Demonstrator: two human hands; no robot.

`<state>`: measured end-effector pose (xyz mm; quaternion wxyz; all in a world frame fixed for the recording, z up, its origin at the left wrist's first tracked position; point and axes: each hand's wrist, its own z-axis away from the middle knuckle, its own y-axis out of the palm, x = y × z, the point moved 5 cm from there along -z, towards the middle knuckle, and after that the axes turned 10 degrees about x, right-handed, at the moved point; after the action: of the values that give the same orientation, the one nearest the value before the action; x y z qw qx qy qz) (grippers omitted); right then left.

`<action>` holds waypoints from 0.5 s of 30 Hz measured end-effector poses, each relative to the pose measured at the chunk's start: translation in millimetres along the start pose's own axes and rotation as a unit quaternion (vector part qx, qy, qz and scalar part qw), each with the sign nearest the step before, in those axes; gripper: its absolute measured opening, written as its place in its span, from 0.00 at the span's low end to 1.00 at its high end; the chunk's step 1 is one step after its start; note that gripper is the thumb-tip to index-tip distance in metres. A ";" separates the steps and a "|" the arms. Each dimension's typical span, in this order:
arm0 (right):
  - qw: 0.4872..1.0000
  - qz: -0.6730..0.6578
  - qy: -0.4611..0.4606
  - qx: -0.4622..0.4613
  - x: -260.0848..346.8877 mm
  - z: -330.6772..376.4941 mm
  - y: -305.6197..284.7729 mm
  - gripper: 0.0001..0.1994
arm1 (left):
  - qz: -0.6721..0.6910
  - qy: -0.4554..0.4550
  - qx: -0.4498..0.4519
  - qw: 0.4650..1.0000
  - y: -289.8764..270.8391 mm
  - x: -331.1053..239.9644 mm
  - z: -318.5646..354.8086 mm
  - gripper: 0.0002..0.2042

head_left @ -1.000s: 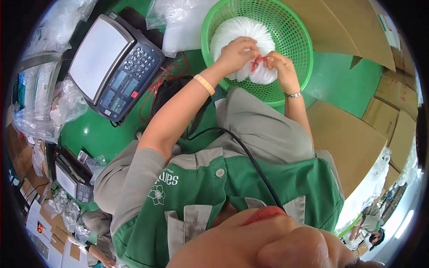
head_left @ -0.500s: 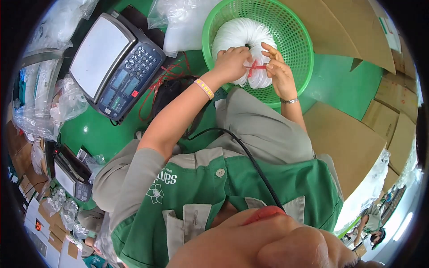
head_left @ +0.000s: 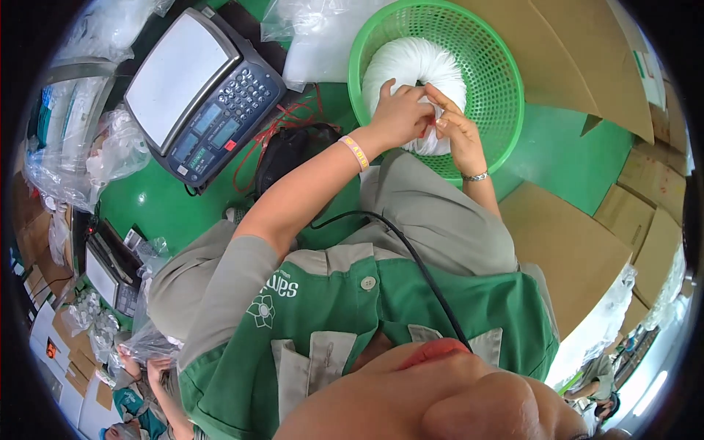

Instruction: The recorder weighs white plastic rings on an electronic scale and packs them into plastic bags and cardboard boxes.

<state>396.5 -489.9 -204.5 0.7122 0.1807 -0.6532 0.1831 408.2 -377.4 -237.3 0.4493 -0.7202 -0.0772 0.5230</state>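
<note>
A thick coil of white strands point(head_left: 411, 62) sits inside a green perforated basket point(head_left: 509, 110). My left hand point(head_left: 402, 116) reaches over the coil's near part, its thumb and fingers drawn together. Facing it is my right hand point(head_left: 460, 136), with thumb and forefinger pinched. Between the fingertips of both hands a little red string point(head_left: 440, 114) shows against the white. Most of the string is covered by my fingers, so I cannot see whether it is knotted.
A dark scale with a white pan point(head_left: 178, 73) stands left of the basket, near a black bag point(head_left: 287, 158) and loose red strings point(head_left: 253, 150). Clear plastic point(head_left: 315, 44) lies behind. Cardboard point(head_left: 565, 253) is on the right. Another person's hands point(head_left: 155, 370) handle plastic at lower left.
My hands have come closer together, and the red string, plainly seen before across the coil, is now mostly hidden by my fingers. The other person's hands have come into view at lower left.
</note>
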 end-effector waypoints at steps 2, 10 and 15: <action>0.994 0.093 -0.049 -0.009 -3.2 -1.3 1.4 0.08 | 0.042 0.019 -0.042 0.998 -1.8 1.4 3.6 0.03; 0.825 0.560 0.066 -0.037 -18.1 -8.9 9.2 0.38 | 0.395 -0.052 -0.079 0.914 -2.1 23.1 -5.7 0.04; 0.719 0.656 0.175 -0.146 -51.0 -8.3 -24.9 0.25 | 0.505 -0.003 -0.047 0.862 -29.7 -21.8 -10.6 0.05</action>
<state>412.0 -508.7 -256.4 0.5327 -0.4346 -0.4904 0.5356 418.0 -378.7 -200.2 0.0890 -0.6795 0.2710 0.6760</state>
